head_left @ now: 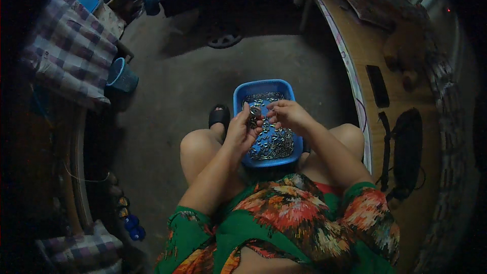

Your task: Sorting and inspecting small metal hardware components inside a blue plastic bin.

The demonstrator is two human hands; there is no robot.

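Note:
A blue plastic basin (pixel 276 163) sits between my knees, with many small shiny metal pieces (pixel 274 145) scattered over its bottom. They look like short pins or tubes. Above its left side, my left hand (pixel 242 131) is closed around a small, round, dark metallic part (pixel 255 114); its exact kind is unclear. My right hand (pixel 288 115) hovers just to the right of that part, over the basin. Its fingers are curled with thumb and fingertips close together, and whatever they may pinch is too small to make out.
A wooden table or bench (pixel 373 124) runs along the right, bearing a dark flat object (pixel 377 86) and a black bag-like item (pixel 407 147). At left stand a blue basket (pixel 122 76) and a checked cloth (pixel 73 45). A dark round base (pixel 224 38) lies on the floor ahead.

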